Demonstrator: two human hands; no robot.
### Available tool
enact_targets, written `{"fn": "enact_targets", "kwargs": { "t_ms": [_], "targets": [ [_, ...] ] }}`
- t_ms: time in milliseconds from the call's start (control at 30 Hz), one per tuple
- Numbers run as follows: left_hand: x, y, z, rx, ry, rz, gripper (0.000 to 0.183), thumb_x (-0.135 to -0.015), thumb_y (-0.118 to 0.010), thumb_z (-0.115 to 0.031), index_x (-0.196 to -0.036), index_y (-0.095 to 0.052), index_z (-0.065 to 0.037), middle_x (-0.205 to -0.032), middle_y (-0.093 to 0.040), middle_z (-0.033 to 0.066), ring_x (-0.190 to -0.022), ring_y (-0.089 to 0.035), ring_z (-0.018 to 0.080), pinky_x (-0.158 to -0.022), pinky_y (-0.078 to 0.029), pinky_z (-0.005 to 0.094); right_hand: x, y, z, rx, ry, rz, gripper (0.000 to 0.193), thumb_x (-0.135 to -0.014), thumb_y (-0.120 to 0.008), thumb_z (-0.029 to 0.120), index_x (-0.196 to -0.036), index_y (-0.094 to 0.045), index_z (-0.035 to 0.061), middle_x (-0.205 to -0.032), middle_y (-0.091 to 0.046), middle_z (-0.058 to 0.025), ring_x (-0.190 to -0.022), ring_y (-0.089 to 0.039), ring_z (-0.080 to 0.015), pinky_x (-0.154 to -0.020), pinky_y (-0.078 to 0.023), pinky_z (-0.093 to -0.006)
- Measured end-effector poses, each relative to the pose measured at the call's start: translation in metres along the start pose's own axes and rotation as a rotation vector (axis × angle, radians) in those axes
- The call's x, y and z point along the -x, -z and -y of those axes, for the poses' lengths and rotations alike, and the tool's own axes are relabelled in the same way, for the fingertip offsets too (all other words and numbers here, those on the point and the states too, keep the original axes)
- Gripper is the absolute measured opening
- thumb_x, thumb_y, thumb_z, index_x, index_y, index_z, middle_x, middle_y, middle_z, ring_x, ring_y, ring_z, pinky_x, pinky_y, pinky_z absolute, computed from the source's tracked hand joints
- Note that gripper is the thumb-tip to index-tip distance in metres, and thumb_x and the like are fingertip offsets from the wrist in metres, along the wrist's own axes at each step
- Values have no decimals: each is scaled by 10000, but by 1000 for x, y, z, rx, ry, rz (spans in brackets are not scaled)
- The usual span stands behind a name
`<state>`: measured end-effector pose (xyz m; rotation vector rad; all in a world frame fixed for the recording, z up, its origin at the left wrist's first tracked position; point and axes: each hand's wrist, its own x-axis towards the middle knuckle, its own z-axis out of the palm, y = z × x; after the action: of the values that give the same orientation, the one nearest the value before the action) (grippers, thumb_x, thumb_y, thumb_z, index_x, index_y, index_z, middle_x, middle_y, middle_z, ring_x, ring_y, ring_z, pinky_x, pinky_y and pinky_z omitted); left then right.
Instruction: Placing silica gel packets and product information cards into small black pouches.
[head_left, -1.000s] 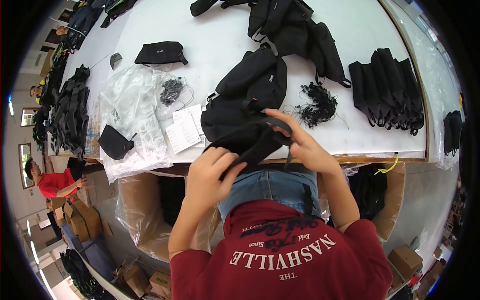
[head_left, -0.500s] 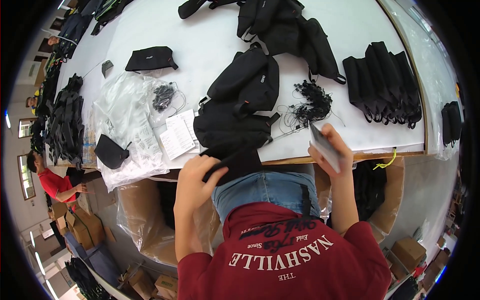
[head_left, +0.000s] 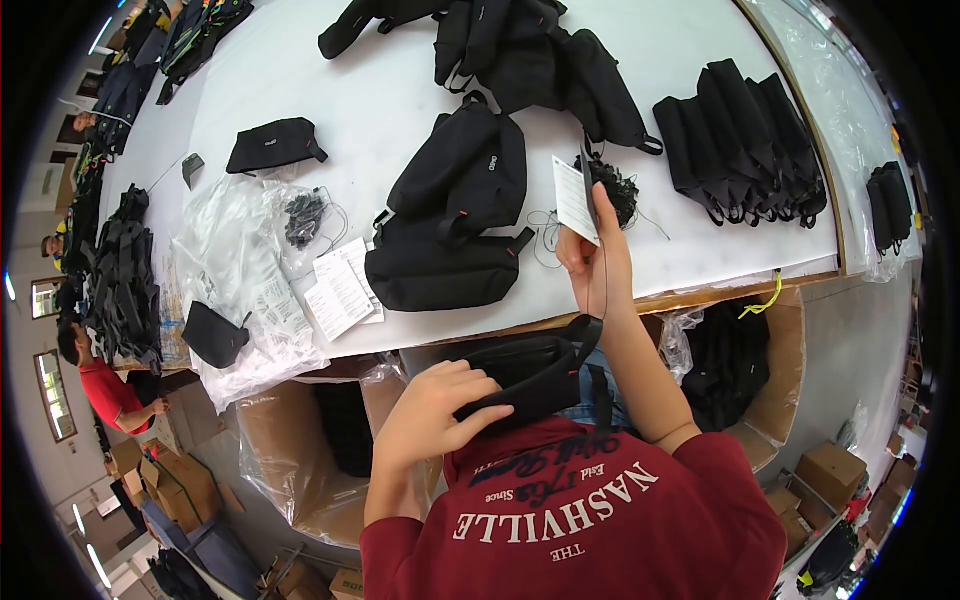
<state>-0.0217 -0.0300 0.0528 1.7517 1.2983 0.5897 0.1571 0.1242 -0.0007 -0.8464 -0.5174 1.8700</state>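
In front of my body, my left hand (head_left: 440, 408) grips the edge of a black fabric pouch (head_left: 545, 392), thumb on top, with the pouch's mouth gaping. A strap loop (head_left: 588, 335) stands up at its right end. My right hand (head_left: 605, 262) is raised over the table edge and pinches a white printed hang tag (head_left: 574, 198), held upright with a dark card behind it. A thin dark cord hangs from my right hand toward the strap loop; whether it passes through is unclear. Behind the tag lies a tangled pile of black cords (head_left: 622, 200), partly hidden.
Black backpacks (head_left: 460, 190) lie across the white table (head_left: 390, 80), with folded black pouches (head_left: 745, 150) at right. Printed sheets (head_left: 340, 290), clear plastic bags (head_left: 235, 240) and two pouches are at left. Plastic-lined cartons (head_left: 300, 460) stand below the edge. A person in red (head_left: 115, 395) is far left.
My right hand has lifted the tag up and leftward, in front of the cord pile. My left hand has brought the pouch closer to my body and turned it, showing its open mouth.
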Motion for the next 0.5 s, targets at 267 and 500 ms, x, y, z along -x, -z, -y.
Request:
{"fn": "enact_targets", "kwargs": {
  "t_ms": [267,500],
  "targets": [
    [-3,4,0,-63,41,-58,199,-771,-719,-199,-810,-622,-30,-844,-570,98,-759,-544,277,-687,-444,371,0,16,15,281,94,30,309,-916,-638,235,-670,-591,54,-474,-419,18,-444,-345,-8,-435,-245,-216],
    [-15,4,4,-268,-82,-207,199,-710,-753,-134,-831,-633,-31,-1317,-479,141,-1016,-566,340,-886,-455,386,34,-23,33,1733,314,920,317,-782,-700,358,-630,-680,81,-522,-553,-129,-497,-550,-325,-488,-419,-370]
  ]
}}
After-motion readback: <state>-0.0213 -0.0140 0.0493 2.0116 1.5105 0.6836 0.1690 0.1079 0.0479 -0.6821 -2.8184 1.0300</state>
